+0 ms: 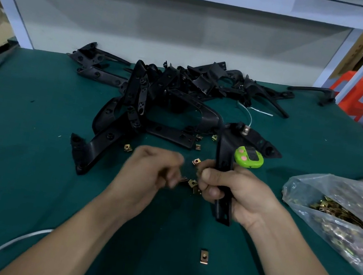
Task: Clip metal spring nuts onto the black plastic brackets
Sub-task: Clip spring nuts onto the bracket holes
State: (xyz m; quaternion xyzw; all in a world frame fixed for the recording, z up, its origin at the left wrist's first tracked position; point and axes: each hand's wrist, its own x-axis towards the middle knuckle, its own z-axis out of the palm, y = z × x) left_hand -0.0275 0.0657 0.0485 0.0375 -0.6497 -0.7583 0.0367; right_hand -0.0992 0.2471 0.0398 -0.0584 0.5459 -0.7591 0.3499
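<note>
My right hand grips a black plastic bracket upright over the green table, its lower end sticking out below my palm. A spring nut sits by my right fingertips at the bracket's side. My left hand is blurred, its fingers curled, and it seems to pinch a spring nut at its fingertips. More brass-coloured nuts lie between the two hands. A pile of black brackets covers the middle of the table behind my hands.
A clear bag of spring nuts lies at the right. A green counter rests behind my right hand. Loose nuts dot the green mat. A white cable runs at lower left. Orange stool far right.
</note>
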